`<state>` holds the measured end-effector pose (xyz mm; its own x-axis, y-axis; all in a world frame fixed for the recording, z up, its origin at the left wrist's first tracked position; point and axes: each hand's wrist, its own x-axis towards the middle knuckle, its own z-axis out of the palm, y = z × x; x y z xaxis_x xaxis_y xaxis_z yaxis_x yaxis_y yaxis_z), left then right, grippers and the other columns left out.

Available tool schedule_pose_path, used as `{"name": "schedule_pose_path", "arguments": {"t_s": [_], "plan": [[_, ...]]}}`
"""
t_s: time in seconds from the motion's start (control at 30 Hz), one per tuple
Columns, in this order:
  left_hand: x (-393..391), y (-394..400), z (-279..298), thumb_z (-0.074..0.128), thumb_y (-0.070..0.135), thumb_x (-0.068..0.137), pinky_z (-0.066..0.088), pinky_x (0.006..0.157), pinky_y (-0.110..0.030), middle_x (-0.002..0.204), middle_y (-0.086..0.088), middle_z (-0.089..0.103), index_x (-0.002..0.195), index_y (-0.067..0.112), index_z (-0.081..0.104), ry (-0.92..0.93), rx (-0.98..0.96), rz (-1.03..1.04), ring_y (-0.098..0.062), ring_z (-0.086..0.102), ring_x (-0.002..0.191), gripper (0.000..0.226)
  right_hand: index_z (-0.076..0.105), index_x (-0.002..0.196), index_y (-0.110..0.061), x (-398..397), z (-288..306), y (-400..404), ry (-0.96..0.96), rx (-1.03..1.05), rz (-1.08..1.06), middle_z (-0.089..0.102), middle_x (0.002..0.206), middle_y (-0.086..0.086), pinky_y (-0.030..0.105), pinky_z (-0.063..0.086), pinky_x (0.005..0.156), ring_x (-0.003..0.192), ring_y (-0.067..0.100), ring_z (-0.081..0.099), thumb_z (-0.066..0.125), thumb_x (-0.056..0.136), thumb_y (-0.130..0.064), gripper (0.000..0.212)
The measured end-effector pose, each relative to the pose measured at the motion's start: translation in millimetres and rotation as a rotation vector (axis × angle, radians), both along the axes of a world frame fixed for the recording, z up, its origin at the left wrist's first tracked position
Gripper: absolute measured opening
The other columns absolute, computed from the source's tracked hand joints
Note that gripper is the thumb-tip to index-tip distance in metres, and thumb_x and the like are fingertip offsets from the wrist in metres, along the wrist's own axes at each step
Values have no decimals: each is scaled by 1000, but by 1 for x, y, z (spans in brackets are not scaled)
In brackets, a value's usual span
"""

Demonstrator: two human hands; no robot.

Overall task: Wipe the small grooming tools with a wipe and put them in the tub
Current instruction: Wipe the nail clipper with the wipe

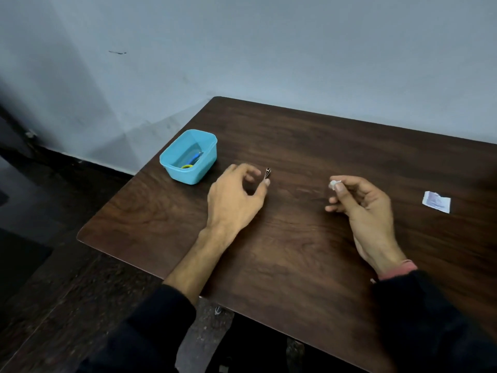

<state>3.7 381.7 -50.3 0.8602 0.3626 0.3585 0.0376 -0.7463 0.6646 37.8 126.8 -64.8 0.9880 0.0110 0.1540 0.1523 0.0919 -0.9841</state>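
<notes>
A small dark metal grooming tool [267,173] stands between the thumb and fingertips of my left hand [235,196], just above the dark wooden table [309,259]. To its left stands a light blue plastic tub [172,164] holding a blue tool [196,157] and a yellow-green item [187,166]. My right hand [360,205] hovers over the table's middle right, pinching a small crumpled white wipe [334,184] at its fingertips. The two hands are apart.
A torn white wipe sachet [436,201] lies flat on the table at the far right. The table's left edge runs just past the tub, with dark floor [40,238] below. A pale wall [242,49] backs the table.
</notes>
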Motion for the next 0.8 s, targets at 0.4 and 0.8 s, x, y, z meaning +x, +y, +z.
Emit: {"name": "schedule_pose_path", "arguments": {"t_s": [0.4, 0.8], "plan": [[39, -42, 10, 83, 48, 97, 60, 93, -32, 105, 20, 75, 107, 39, 84, 212, -27, -69, 1, 70, 96, 14, 79, 114, -10, 6, 0, -9, 3, 23, -58, 79, 103, 8, 28, 63, 65, 75, 16, 70, 72, 107, -13, 11], [84, -112, -2, 78, 8, 103, 70, 86, -37, 104, -3, 87, 122, 12, 81, 180, -829, -521, -17, 83, 95, 19, 79, 105, -5, 50, -2, -40, -38, 40, -117, 83, 100, 15, 28, 67, 77, 88, 22, 81, 82, 97, -4, 10]]}}
